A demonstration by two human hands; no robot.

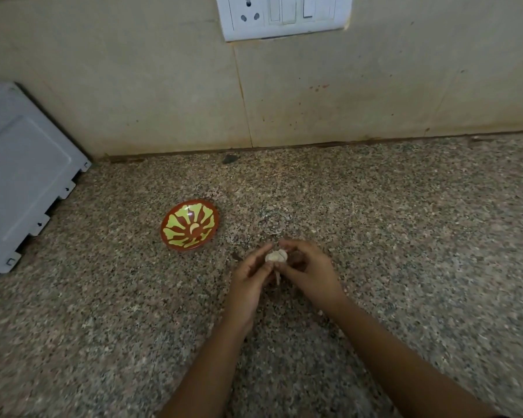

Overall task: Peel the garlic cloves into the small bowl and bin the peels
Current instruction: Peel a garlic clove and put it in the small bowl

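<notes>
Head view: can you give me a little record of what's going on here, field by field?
garlic: bulb with skin on, held between the hands
left hand: grips the bulb's left side
right hand: grips its right side
small bowl: on the counter, left of the hands; pale crescent inside, maybe a clove
bin: not in view

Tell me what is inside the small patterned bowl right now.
One pale crescent piece, likely a peeled garlic clove, lies at the centre of the bowl. The whole inside is in view; nothing covers any part of it.
</notes>
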